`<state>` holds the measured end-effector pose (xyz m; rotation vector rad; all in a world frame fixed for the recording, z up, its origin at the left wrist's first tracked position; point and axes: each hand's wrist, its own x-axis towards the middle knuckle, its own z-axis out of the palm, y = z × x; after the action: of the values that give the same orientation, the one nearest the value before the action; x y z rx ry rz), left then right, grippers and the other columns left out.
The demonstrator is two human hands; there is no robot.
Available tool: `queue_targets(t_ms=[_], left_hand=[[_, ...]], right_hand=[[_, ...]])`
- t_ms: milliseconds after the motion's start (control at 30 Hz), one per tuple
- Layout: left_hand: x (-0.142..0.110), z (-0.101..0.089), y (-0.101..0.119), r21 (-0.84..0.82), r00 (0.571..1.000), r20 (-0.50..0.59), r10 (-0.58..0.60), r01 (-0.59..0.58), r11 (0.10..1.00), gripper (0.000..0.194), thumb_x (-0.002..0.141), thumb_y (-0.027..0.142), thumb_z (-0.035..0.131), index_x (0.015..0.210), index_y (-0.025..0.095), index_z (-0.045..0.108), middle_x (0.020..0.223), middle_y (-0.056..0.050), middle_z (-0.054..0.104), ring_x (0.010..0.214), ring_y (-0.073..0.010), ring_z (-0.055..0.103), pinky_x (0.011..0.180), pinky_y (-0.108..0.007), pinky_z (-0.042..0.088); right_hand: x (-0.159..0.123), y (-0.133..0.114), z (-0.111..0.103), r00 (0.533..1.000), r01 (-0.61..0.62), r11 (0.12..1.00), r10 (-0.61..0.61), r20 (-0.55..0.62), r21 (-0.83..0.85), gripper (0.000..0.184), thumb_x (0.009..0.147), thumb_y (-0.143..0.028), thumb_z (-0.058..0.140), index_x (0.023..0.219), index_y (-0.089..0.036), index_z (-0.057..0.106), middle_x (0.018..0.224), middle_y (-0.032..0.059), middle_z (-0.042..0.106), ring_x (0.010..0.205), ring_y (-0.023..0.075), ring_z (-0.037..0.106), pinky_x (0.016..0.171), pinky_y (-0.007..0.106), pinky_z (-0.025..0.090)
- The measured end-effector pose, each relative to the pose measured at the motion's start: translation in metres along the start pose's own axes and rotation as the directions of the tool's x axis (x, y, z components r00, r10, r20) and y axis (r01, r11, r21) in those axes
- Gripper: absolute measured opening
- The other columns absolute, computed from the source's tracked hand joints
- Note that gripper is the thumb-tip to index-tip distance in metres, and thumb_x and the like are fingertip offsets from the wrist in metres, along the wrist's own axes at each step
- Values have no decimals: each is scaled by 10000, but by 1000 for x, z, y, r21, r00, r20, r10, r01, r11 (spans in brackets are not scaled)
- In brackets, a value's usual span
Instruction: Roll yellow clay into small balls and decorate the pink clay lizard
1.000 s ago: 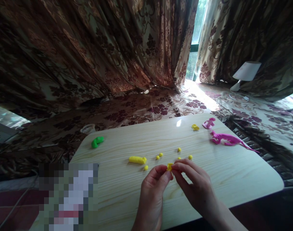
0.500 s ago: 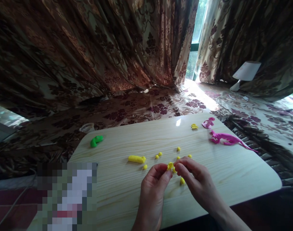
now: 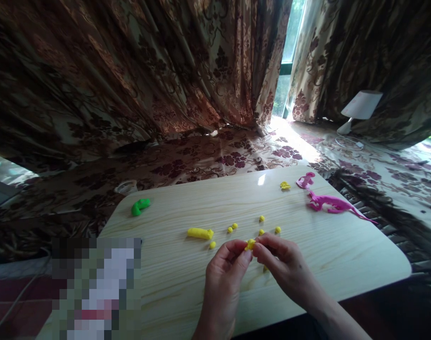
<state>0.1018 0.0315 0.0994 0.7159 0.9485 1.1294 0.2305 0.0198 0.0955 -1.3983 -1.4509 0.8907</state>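
Between my two hands, just above the tabletop, is a small shaped piece of yellow modelling clay (image 3: 250, 244). My left hand (image 3: 225, 271) pinches it from the left with thumb and fingertips. From the other side my right hand (image 3: 286, 262) closes its thumb and forefinger on the clay's right edge. Several yellow clay balls (image 3: 261, 218) lie scattered around and beyond the hands, one partly hidden under my right hand. Left of them rests a thick yellow clay roll (image 3: 200, 233), with a single ball close by its near end.
A green clay lump (image 3: 140, 207) sits at the table's left. Far right on the table (image 3: 180, 203) are a small yellow clay piece (image 3: 285, 186), a pink clay piece (image 3: 305, 180) and a long pink clay figure (image 3: 332, 204). A white lamp (image 3: 362, 105) stands beyond, and a blurred-out patch covers the lower left.
My right hand has moved slightly left, so its fingertips now meet the yellow clay piece in my left hand. The ball beneath my right hand is more covered.
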Motion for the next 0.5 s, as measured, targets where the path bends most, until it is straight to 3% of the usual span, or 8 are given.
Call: queue_targets(t_ms=[167,267,367,500], left_hand=[[4,-4,-2,106,999,-38,24,-19,994,139,688,191,694,810,148,644,759,-12,657,727,-111,580,722,-210,454],[7,-6,-5,204,997,35,67,-73,976,138,711,222,680,827,154,652,817,-33,665,797,-141,588,758,-231,455],[8,-7,-7,282,991,103,85,-111,953,177,745,251,650,900,167,649,881,-48,660,856,-164,587,795,-254,453],[7,-6,-7,355,987,128,99,-139,925,264,728,252,665,979,173,646,855,-44,650,840,-175,590,801,-274,457]], right_hand=[[3,-11,-24,965,253,916,-261,17,-311,160,844,-224,539,976,-209,629,927,54,587,810,160,556,711,283,450],[5,-17,-29,925,371,821,-367,97,-434,196,821,-177,548,989,-234,630,922,57,575,833,180,544,708,308,452],[6,-17,-26,922,376,809,-376,95,-451,172,827,-159,532,942,-232,636,870,51,578,799,176,541,685,309,453],[5,-10,-22,949,297,897,-315,-3,-329,113,831,-171,544,905,-207,622,847,38,584,771,157,552,676,289,455]])
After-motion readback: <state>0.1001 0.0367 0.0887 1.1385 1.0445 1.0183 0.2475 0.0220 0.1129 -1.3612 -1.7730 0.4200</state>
